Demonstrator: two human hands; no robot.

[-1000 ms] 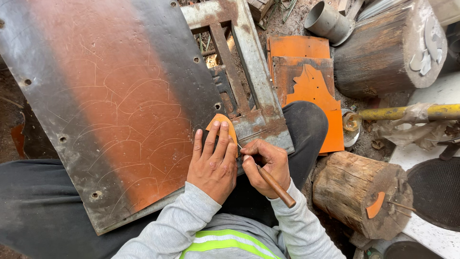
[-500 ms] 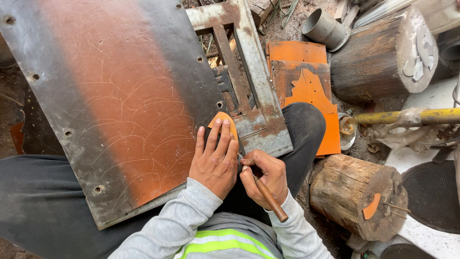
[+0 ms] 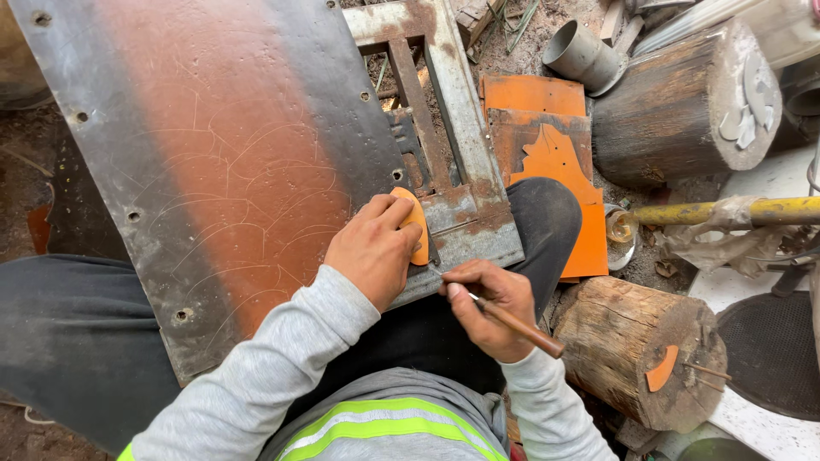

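Orange oval template [image 3: 416, 224] lies flat near the rusty grey metal sheet's [image 3: 213, 171] lower right corner under your left hand's [image 3: 373, 248] pressed-together fingers; your right hand's [image 3: 491, 305] fingers pinch a wooden-handled scriber [image 3: 512, 322].

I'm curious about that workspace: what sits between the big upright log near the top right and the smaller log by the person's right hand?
In the head view, between the large log and the smaller log lies a yellow bar wrapped in rag, beside a small round container.

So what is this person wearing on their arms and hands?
Both arms are in long light-grey knit sleeves with ribbed cuffs at the wrists. The left hand and right hand are bare: no gloves, rings or watch show. Near the chest, the grey top carries a bright yellow-green band with a silvery reflective stripe.
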